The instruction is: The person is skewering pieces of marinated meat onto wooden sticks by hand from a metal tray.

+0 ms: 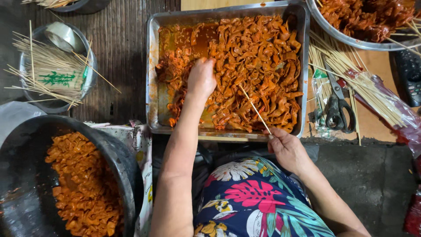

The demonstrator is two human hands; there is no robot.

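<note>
A meat piece (199,61) is being pinched by the left hand (201,78) in the tray (152,66); a skewer (254,109) is grasped by the right hand (287,147). Threading seems to be called for next.

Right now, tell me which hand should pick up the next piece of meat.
Left. The left hand is already down in the tray on the meat; the right hand holds a skewer.

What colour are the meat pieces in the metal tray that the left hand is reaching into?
Orange-red, glossy with sauce. The meat pieces in the metal tray under the left hand show in the head view.
</note>
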